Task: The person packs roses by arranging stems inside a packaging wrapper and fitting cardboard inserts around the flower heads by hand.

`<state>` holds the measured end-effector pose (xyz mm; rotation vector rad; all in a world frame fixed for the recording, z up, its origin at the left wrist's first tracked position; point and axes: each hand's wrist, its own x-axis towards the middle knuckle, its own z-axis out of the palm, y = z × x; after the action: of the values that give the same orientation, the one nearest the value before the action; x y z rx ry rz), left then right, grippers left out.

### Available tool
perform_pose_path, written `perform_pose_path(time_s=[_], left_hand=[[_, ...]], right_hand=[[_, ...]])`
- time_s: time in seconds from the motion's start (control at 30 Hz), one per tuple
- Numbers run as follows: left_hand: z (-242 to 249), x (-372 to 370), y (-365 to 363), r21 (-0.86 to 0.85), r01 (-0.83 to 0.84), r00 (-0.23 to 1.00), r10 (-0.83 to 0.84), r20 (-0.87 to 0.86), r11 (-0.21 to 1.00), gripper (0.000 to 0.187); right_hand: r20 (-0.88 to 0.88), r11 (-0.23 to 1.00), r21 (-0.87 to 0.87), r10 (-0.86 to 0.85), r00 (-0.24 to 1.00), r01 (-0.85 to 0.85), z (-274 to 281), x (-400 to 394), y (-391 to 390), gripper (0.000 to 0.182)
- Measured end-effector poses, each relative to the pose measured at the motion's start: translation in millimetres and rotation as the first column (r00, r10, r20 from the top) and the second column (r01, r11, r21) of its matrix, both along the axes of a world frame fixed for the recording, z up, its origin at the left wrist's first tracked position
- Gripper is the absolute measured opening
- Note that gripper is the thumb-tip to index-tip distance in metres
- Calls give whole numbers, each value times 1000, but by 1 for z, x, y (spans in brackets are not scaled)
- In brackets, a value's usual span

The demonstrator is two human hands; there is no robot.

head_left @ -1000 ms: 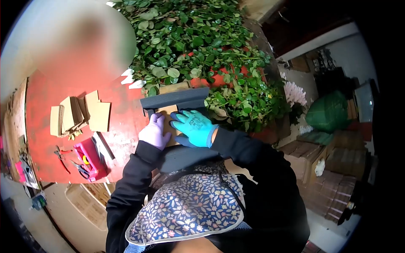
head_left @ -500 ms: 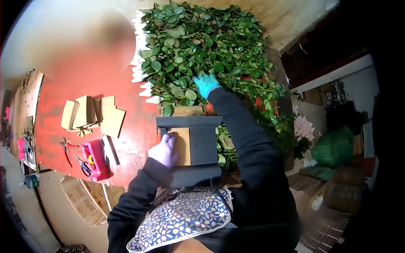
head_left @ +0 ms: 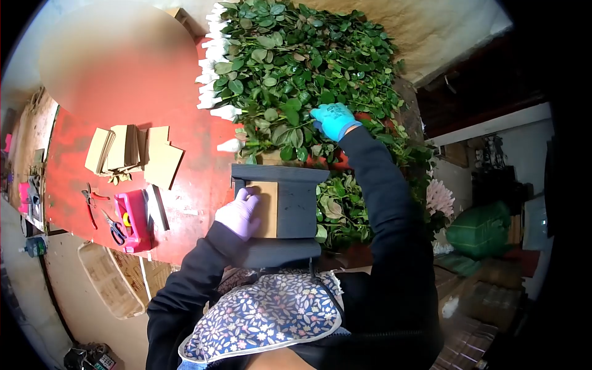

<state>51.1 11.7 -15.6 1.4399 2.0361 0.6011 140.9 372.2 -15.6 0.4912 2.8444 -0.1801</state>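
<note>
The left hand (head_left: 238, 214) rests open on the cardboard (head_left: 267, 209), at the black tray's (head_left: 297, 213) nine o'clock side; the right hand (head_left: 335, 121), toward one o'clock, meets leafy stems (head_left: 290, 74); whether its fingers grip, I cannot tell.

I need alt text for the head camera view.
A teal-gloved right hand is among leafy stems with white ends; the purple-gloved left hand rests on cardboard in a dark holder. Cardboard pieces, scissors and a pink container are on the red table.
</note>
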Motion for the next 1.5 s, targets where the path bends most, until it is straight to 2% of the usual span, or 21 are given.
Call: perform_pose_path(time_s=[0.07, 0.1, 0.13, 0.17, 0.23, 0.27, 0.33, 0.37, 0.53, 0.63, 0.73, 0.83, 0.87, 0.93, 0.97, 1.03, 1.07, 1.13, 1.17, 1.37, 1.5], left_hand=[[0, -2, 2, 25, 3, 1000, -3, -9, 1000, 49], [0, -3, 3, 15, 7, 1000, -7, -4, 1000, 49], [0, -1, 0, -3, 12, 1000, -12, 5, 1000, 48], [-1, 0, -2, -11, 11, 1000, -11, 7, 1000, 48], [-3, 0, -1, 38, 33, 998, -31, -57, 999, 47], [-3, -1, 0, 39, 37, 998, -35, -52, 999, 47], [-3, -2, -1, 37, 39, 999, -38, -37, 999, 46], [-5, -2, -1, 35, 42, 997, -39, -60, 999, 46], [1, -6, 1, -30, 75, 996, -77, -47, 997, 45], [-5, -12, -3, -25, 136, 989, -137, -50, 990, 45], [-12, -17, -6, -1, 194, 979, -194, -55, 981, 47], [-16, -20, -6, -3, 229, 962, -227, -154, 973, 39], [-20, -23, -8, -2, 236, 951, -232, -205, 972, 33], [-26, -32, -7, 178, 249, 964, -227, -136, 952, 27], [12, -33, 10, -21, 303, 945, -304, -123, 953, 28], [19, -42, 9, -71, 338, 937, -343, -67, 938, 34], [-18, -45, -5, 73, 322, 947, -320, -40, 944, 41], [-36, -45, -6, 102, 321, 947, -316, -64, 941, 42], [-35, -45, -4, 70, 324, 946, -321, -51, 944, 42], [-33, -54, -3, 60, 372, 928, -371, -27, 926, 41], [-22, -58, 0, 4, 397, 916, -397, 51, 918, 57]], right_hand=[[-51, 996, 93, -10, 999, 15, 6, 5, 3, 16], [-191, 997, 81, -2, 982, 17, 9, 11, 4, 15], [-304, 999, -37, -31, 952, 21, 1, 16, 13, 18], [-365, 946, -314, -195, 910, 77, -3, 16, 16, 22], [-411, 903, -421, -271, 871, 82, 0, 24, 16, 33], [-406, 903, -419, -274, 872, 88, 19, 27, 11, 33], [-581, 938, -348, -214, 785, -2, 43, 31, 6, 37], [-712, 996, -67, -5, 702, -61, 54, 31, 4, 39], [-731, 901, -426, -289, 619, -83, 92, 60, 10, 47], [-711, 963, -262, -240, 661, 67, 94, 86, 22, 44], [-808, 961, -5, -167, 565, 278, 100, 108, 17, 34], [-780, 958, 212, 46, 624, 194, 119, 122, -9, 31], [-775, 963, 199, 40, 630, 184, 124, 126, -29, 31], [-730, 986, 141, 161, 664, -84, 120, 135, -66, 23], [-603, 997, 70, 65, 795, -29, 113, 150, -84, 24], [-435, 994, 63, 111, 894, -92, 110, 167, -115, 27], [-417, 972, 107, 235, 878, -209, 112, 169, -126, 29], [-337, 983, 31, 180, 924, -180, 94, 184, -145, 32], [-367, 986, 62, 167, 915, -155, 92, 179, -156, 18], [-250, 998, -69, -5, 968, -13, 55, 206, -179, 22], [-278, 995, -98, -34, 960, 7, 37, 217, -177, 26]])
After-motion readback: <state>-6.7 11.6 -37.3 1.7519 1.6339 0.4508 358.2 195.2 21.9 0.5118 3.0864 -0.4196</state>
